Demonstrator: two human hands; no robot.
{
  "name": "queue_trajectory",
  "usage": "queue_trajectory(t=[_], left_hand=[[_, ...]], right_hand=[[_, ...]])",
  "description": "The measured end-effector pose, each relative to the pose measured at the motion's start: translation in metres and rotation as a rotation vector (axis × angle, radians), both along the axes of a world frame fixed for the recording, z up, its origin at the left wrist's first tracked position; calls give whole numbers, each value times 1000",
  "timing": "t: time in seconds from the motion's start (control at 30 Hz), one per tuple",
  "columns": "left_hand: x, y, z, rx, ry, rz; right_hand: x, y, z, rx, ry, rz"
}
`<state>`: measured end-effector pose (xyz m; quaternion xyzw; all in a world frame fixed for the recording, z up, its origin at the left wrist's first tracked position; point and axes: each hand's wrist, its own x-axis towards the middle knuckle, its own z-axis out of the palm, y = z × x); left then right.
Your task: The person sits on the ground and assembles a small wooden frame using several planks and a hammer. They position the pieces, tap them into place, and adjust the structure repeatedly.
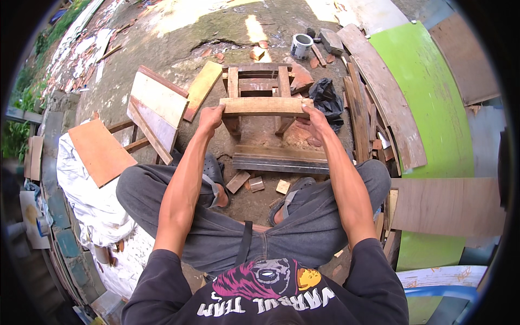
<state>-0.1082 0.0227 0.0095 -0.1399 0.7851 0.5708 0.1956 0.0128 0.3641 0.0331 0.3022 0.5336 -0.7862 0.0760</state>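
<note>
Bare ground (179, 49), cracked and littered with offcuts, serves as the workshop here, with planks (379, 92) stacked along the right against a green panel (433, 108) and a small white tin (301, 45) at the far side. Someone sits low with knees apart, sandalled feet planted on the dirt. Both arms reach forward to a wooden slat (264, 106) held level across the top of a small frame (259, 86) of rough timber that stands just beyond the feet. The left hand (210, 117) has its fingers clenched round the slat's left end; the right hand (314, 119) grips the right end, fingers wrapped over its edge. The frame already has upright legs and cross rails joined up, so the carcass looks largely built; the slat appears to sit loose on top, with no nail or tool visible at it, so fixing it seems yet to come. To the left a similar stool (154, 108) with a pale board top stands tilted, and an orange board (100, 151) rests on white sacking (86, 195). A black bag (327, 97) lies right of the frame.
</note>
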Motion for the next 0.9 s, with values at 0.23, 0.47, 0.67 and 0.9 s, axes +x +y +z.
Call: queue_trajectory(t=[0.23, 0.47, 0.67, 0.9], left_hand=[[0, 1, 9, 145, -79, 36], [3, 7, 17, 161, -89, 43], [-1, -2, 14, 151, -105, 29], [-4, -7, 22, 115, -166, -32]], right_hand=[[0, 7, 3, 37, -64, 107], [2, 15, 7, 20, -99, 152], [-1, 19, -4, -44, -69, 129], [-3, 23, -16, -90, -43, 111]])
